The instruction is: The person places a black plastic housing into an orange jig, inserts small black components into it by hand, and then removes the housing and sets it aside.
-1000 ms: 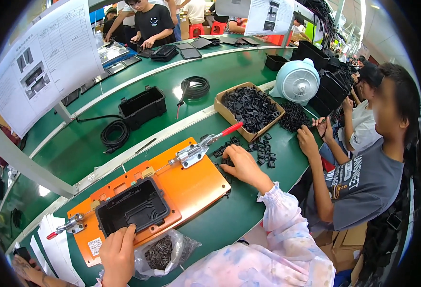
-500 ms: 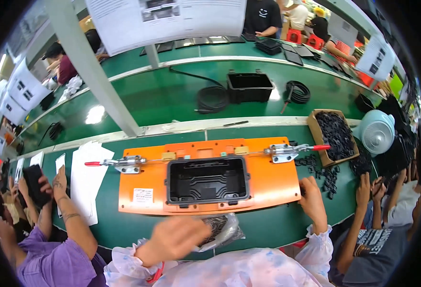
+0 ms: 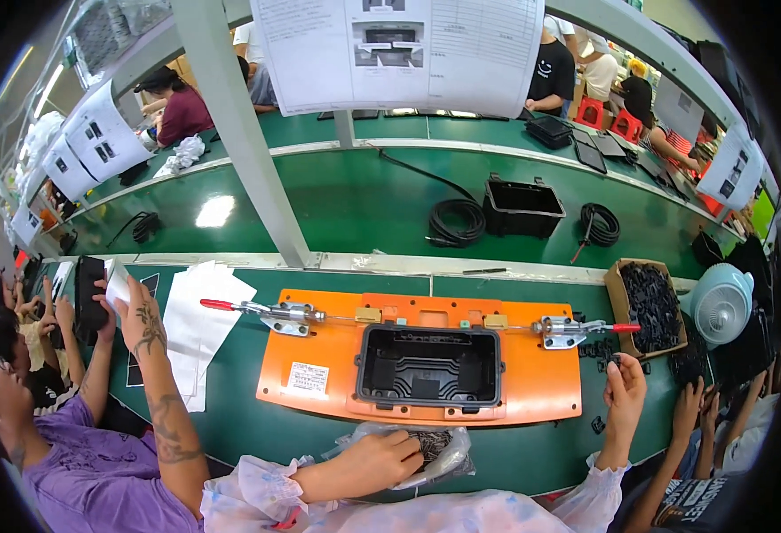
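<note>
Green benches run across a busy workroom, and on the nearest bench top (image 3: 275, 444) an orange fixture (image 3: 541, 386) bears an open black box (image 3: 430, 377), its hollow facing up between two toggle clamps. A second ago the left hand (image 3: 377, 460) was at that box's near rim; now it has come away and lies at the plastic bag (image 3: 454, 464) of thin metal pins (image 3: 433, 442), just in front of the fixture. Its fingers are bent and held close together, tips at the pins (whether they grip any, I cannot tell). The right hand (image 3: 624, 395), which half a second ago was at the fixture's right end, is now raised just beyond it, near the loose black parts (image 3: 596, 349) and the cardboard box (image 3: 618, 298) of similar pieces. Its thumb and forefinger pinch what looks like a small dark piece (image 3: 616, 359), too little to make out in detail. For the work, I judge, the change means that both hands are at the supplies of small parts, while the black box sits on the fixture with neither hand touching it.
</note>
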